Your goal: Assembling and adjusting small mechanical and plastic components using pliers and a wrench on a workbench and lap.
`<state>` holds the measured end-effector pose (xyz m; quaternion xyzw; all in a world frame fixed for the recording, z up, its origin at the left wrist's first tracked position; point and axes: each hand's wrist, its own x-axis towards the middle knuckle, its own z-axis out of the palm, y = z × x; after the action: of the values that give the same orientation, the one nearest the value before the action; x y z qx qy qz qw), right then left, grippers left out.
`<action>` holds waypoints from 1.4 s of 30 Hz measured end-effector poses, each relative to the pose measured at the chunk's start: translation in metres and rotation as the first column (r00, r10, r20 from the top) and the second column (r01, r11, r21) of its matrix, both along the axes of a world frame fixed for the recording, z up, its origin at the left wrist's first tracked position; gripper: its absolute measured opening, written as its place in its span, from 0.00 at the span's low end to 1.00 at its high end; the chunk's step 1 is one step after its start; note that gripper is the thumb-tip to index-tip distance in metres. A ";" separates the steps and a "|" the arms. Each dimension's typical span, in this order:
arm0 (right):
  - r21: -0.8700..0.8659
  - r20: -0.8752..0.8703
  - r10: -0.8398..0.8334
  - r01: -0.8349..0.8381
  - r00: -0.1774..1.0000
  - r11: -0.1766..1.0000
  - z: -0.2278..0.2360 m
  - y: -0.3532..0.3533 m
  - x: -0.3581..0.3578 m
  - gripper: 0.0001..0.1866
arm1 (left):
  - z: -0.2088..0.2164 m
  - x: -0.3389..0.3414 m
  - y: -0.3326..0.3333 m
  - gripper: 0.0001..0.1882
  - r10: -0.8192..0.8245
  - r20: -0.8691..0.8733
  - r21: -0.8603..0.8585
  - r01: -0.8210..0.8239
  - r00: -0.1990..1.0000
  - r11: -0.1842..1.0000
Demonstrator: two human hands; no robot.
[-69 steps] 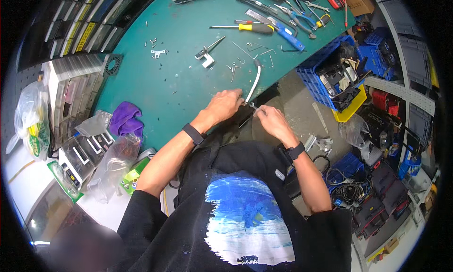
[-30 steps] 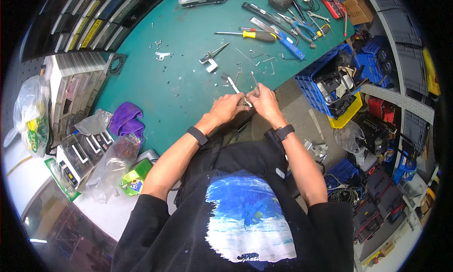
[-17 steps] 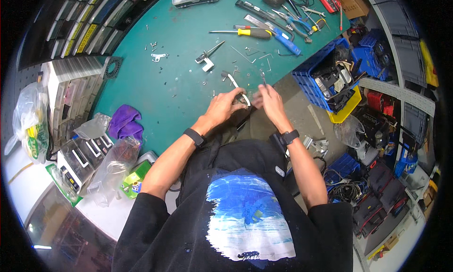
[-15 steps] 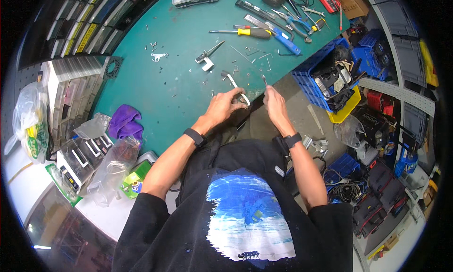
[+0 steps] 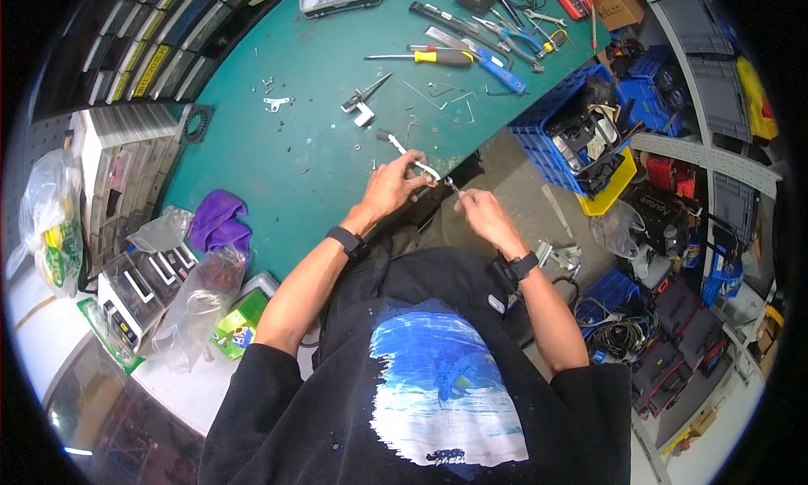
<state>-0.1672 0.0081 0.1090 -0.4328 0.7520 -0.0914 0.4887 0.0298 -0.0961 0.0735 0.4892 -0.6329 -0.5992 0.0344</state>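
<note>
At the near edge of the green bench [image 5: 278,165] the left hand [image 5: 389,190] is closed around a white strip [image 5: 414,157], which slants up and away over the bench. The right hand [image 5: 481,214], just off the edge, pinches a small dark piece [image 5: 452,185] at the strip's lower end. A yellow screwdriver [image 5: 425,57] lies well beyond.
</note>
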 end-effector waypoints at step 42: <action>0.462 0.113 0.278 -0.298 0.954 0.835 -0.004 -0.091 -0.013 0.15 | -0.005 -0.001 -0.009 0.22 0.070 0.056 -0.106 -0.064 0.996 0.992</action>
<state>-0.1797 -0.0831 0.1047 -0.4063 0.6673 0.1611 0.6031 0.0286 -0.1047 0.0684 0.5254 -0.6471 -0.5491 0.0612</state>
